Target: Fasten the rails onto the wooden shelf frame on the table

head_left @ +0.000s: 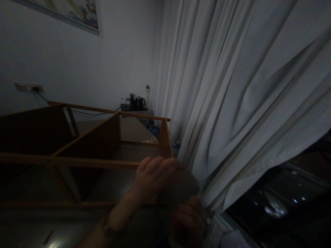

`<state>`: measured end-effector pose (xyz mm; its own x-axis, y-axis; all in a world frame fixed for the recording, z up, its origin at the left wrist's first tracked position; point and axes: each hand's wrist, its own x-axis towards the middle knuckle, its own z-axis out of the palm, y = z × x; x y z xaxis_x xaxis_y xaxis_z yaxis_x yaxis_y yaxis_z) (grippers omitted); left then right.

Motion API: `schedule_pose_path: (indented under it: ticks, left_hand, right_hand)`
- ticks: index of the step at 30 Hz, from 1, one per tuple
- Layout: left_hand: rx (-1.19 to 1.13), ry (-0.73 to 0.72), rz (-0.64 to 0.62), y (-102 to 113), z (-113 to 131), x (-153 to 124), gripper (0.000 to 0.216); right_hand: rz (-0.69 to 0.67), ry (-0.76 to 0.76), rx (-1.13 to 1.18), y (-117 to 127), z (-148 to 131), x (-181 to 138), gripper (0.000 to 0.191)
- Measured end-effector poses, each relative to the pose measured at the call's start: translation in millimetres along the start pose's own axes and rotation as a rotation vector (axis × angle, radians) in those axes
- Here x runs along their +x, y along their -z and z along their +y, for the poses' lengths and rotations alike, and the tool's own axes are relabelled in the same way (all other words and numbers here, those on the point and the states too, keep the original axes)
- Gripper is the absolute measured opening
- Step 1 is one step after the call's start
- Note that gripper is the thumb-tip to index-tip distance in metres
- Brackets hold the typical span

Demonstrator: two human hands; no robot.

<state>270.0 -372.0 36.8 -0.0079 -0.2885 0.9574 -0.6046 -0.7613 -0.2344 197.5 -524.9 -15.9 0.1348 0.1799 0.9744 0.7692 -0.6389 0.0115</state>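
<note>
My left hand reaches forward at the lower middle. Its fingers curl over a dark grey, rounded flap, seemingly fabric, at the edge of the white curtain. Just below it is my right hand, closed in a loose fist with a ring on one finger. It sits under the same flap, and what it grips is hidden in the dark. A bracelet or watch shows on my left wrist. Both hands are next to the right end post of a wooden shelf frame.
The wooden shelf frame has dividers and fills the left. Behind it a small table carries a kettle and tea things by the white wall. A picture hangs top left. Dark glass with reflections shows lower right.
</note>
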Motion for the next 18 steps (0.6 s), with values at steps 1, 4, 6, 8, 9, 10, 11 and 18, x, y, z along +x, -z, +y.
schedule_pose_path:
  ticks: [1,4,6,8,9,10,11,18]
  left_hand:
    - [-0.002,-0.008,-0.002,0.9,-0.6,-0.1,0.008]
    - [0.001,-0.022,-0.014,3.9,-2.4,0.2,0.013]
    - [0.028,-0.023,-0.010,5.3,-3.2,1.0,0.014]
    - [0.056,-0.025,0.004,6.0,-3.7,1.7,0.012]
    - [0.065,-0.024,0.009,6.1,-3.9,1.8,0.011]
    - [0.067,-0.021,0.009,6.3,-4.2,1.7,0.010]
    - [0.057,-0.022,0.004,6.4,-4.4,1.6,0.009]
    - [0.000,0.024,-0.078,9.6,-4.3,8.3,0.007]
  right_hand:
    - [-0.001,0.001,0.005,0.5,0.1,-1.0,0.016]
    - [-0.051,-0.012,0.006,3.9,1.3,-4.9,0.013]
    - [-0.070,-0.020,-0.004,5.1,3.1,-7.9,0.012]
    - [-0.029,-0.053,-0.008,3.2,5.2,-8.9,0.012]
    - [0.040,-0.090,0.003,0.9,6.0,-7.8,0.012]
    - [0.138,-0.153,0.027,-2.1,6.6,-5.1,0.012]
    - [0.251,-0.233,0.062,-5.5,6.7,-0.8,0.013]
    - [0.518,-0.586,0.185,-20.1,5.6,43.0,0.024]
